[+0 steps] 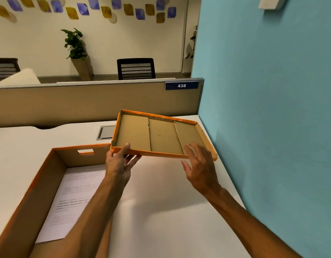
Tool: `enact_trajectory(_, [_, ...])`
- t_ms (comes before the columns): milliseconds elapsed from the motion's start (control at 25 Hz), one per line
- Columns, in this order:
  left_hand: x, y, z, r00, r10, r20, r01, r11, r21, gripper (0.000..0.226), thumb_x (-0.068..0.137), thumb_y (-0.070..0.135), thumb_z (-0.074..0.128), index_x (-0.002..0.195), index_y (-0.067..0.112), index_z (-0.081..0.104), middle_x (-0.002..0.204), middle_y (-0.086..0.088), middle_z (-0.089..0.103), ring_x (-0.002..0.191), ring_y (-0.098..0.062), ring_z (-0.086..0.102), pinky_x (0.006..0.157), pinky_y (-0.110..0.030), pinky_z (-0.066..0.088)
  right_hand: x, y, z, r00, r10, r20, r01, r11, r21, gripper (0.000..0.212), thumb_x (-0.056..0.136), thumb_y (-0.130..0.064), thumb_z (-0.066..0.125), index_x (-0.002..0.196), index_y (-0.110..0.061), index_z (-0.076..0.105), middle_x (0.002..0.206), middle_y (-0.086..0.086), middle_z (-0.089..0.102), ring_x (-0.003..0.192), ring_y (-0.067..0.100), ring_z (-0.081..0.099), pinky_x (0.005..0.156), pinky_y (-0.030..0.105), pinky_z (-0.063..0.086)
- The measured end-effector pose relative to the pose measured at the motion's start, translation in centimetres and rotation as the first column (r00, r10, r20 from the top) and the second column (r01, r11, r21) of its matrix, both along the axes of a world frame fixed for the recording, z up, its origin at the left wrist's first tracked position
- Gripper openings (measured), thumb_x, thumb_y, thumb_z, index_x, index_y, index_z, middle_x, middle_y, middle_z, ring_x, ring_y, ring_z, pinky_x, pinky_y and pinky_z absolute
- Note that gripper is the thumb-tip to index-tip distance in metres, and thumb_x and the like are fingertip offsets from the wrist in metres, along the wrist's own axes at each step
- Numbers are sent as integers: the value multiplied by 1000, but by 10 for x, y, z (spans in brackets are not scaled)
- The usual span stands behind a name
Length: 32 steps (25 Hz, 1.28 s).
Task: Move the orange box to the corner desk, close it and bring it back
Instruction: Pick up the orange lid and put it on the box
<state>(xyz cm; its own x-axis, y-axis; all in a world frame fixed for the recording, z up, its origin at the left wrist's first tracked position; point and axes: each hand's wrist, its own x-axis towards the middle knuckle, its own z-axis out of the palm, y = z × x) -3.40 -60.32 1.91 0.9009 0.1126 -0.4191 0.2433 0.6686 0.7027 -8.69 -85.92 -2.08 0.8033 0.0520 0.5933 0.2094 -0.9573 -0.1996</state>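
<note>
The open orange box (60, 161) sits on the white corner desk (161, 192) at lower left, with printed sheets of paper (73, 198) lying inside. Its orange lid (161, 136) is held upside down above the desk, brown inner side facing up, to the right of the box. My left hand (120, 162) grips the lid's near left corner, thumb on the rim and fingers underneath. My right hand (200, 164) is at the lid's near right edge with fingers spread over the rim; I cannot tell whether it is gripping.
A teal wall (272, 108) borders the desk on the right. A beige partition (86, 103) with a sign reading 438 (181, 85) runs along the back. A grey cable hatch (106, 132) lies in the desk behind the lid. A black chair (135, 68) and potted plant (75, 43) stand beyond.
</note>
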Motion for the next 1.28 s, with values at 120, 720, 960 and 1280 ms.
enact_trajectory(120, [-25, 10, 11, 1000, -8, 8, 8, 999, 42, 60, 86, 9, 68, 137, 15, 38, 122, -19, 59, 105, -37, 64, 71, -54, 60, -10, 25, 3, 994, 101, 34, -93, 979, -181, 53, 84, -25, 72, 133, -9, 58, 128, 16, 63, 120, 31, 58, 100, 44, 49])
enact_trajectory(720, [-76, 84, 77, 982, 56, 182, -107, 953, 285, 52, 86, 24, 70, 130, 18, 44, 111, -12, 66, 101, -31, 68, 79, -50, 59, -24, 118, 29, 956, 202, 212, -219, 974, 63, 12, 85, -15, 73, 92, -7, 71, 79, 8, 73, 66, 22, 69, 62, 27, 57])
enact_trajectory(960, [-64, 131, 105, 914, -170, 367, 34, 936, 350, 48, 85, 51, 60, 121, 20, 54, 121, -8, 68, 110, -24, 67, 93, -43, 53, -33, 162, 82, 956, 58, 286, -153, 935, 320, 26, 81, -23, 78, 95, -3, 69, 90, 13, 74, 74, 26, 71, 75, 38, 61])
enact_trajectory(1280, [-53, 191, 88, 860, -453, 236, 231, 756, 612, 84, 75, 52, 70, 144, 20, 35, 146, -9, 47, 130, -25, 49, 110, -45, 37, -52, 197, 156, 989, 85, 118, -145, 503, 852, 40, 81, -45, 73, 117, -29, 63, 104, -23, 67, 83, 9, 70, 71, 19, 55])
